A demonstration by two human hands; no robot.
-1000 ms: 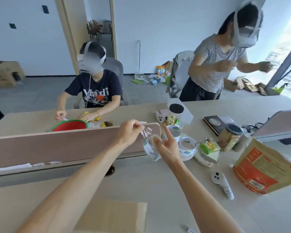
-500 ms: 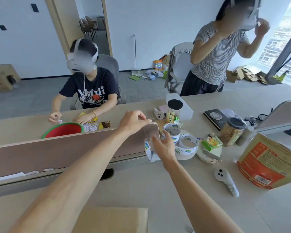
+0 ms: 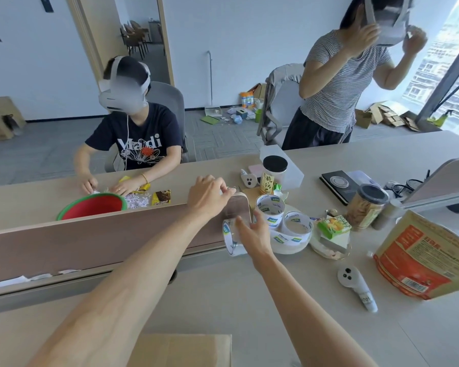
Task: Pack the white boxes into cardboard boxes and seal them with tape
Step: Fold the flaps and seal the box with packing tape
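My right hand (image 3: 252,234) grips a roll of clear tape (image 3: 229,238) held on edge just above the desk, beside the end of the low divider panel (image 3: 104,234). My left hand (image 3: 210,193) is up at the divider's top corner and pinches the free end of the tape; a clear strip runs down from it to the roll. Two more tape rolls (image 3: 284,226) with blue and green labels stand just right of my right hand. The closed top of a cardboard box (image 3: 180,349) shows at the bottom edge, between my forearms. No white boxes are in view.
On the desk to the right are a white controller (image 3: 355,284), an orange bag (image 3: 421,258), a jar of snacks (image 3: 366,206) and a green carton (image 3: 334,227). A seated person works opposite behind the divider; another stands at the back right.
My left hand has lifted to the divider's top corner, drawing the tape strip out longer. My right hand has lowered the roll. The standing person has raised both hands to the headset.
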